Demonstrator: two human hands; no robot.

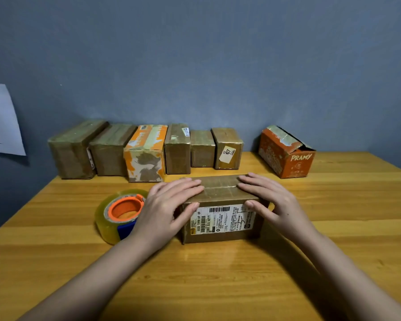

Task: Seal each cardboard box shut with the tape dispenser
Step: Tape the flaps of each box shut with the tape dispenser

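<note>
A small brown cardboard box (221,218) with a white shipping label on its near face stands in the middle of the wooden table (195,274). My left hand (169,202) lies flat on its left top edge, thumb on the front face. On the right top edge my right hand (269,200) presses down with straight fingers, thumb on the front. Shiny tape runs across the box's top between my hands. The tape dispenser (120,214), a clear roll with an orange core and a blue part, lies on the table just left of my left hand.
Several taped boxes (146,151) stand in a row along the blue wall at the back. An orange box marked PRAMY (286,154) sits at the back right with a flap lifted. A sheet of paper (2,121) hangs on the left wall.
</note>
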